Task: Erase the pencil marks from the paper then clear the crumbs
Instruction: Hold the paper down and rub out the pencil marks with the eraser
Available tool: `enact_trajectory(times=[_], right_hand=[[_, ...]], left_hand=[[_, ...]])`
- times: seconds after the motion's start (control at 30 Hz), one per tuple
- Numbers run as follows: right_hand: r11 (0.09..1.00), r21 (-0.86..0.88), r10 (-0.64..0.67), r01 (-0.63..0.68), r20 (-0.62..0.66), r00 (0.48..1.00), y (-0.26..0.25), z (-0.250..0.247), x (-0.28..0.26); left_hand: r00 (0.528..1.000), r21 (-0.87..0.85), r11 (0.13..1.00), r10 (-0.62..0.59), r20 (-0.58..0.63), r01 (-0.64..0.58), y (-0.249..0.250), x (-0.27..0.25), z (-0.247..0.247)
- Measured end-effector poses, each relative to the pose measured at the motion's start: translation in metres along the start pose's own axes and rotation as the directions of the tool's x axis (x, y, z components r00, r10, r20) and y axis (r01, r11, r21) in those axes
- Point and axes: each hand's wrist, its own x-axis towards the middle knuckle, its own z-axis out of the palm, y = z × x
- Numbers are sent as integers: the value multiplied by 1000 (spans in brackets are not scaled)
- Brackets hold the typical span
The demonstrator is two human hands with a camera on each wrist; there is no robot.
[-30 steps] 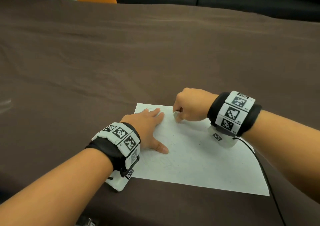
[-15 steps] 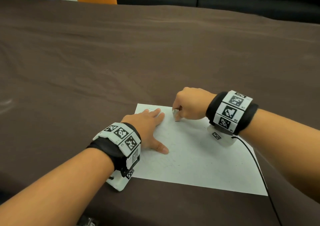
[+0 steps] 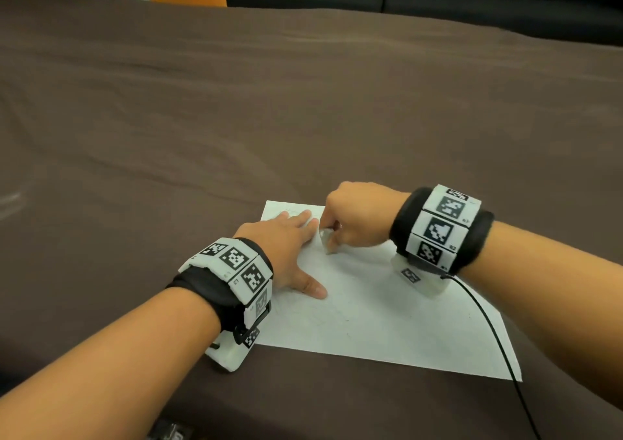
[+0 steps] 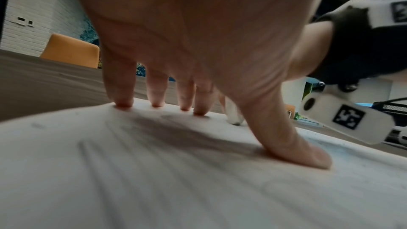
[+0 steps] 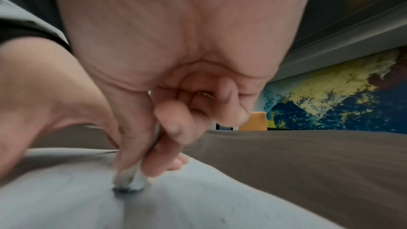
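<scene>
Fingers of the right hand [image 3: 357,218] pinch a small white eraser [image 5: 130,181], its grey-smudged tip pressed to a white rectangular sheet of paper [image 3: 387,318] near the sheet's far edge. The left hand [image 3: 286,250] lies flat with straight, spread fingers, fingertips [image 4: 123,104] and thumb pressing the paper just beside the eraser. Faint pencil marks and dark crumbs fleck the sheet, which lies on a surface covered in soft, wrinkled brown cloth [image 3: 303,102]. Black bands carrying white, black-patterned marker blocks wrap both wrists.
</scene>
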Motion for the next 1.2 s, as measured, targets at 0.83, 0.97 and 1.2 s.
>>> enact_trajectory(times=[0.83,0.97,1.2], right_hand=[[993,-115,-37,34,-26,999,-22,23,-29],[986,-44,-157,162,105,982,-29,28,-47],[998,-14,68,-69,-13,998,-2,2,-6]], left_hand=[[1000,-40,999,29,11,-29,-9,0,4],[999,-18,999,36,14,-36,-7,0,3],[1000,-38,999,24,17,-24,-7,-2,2]])
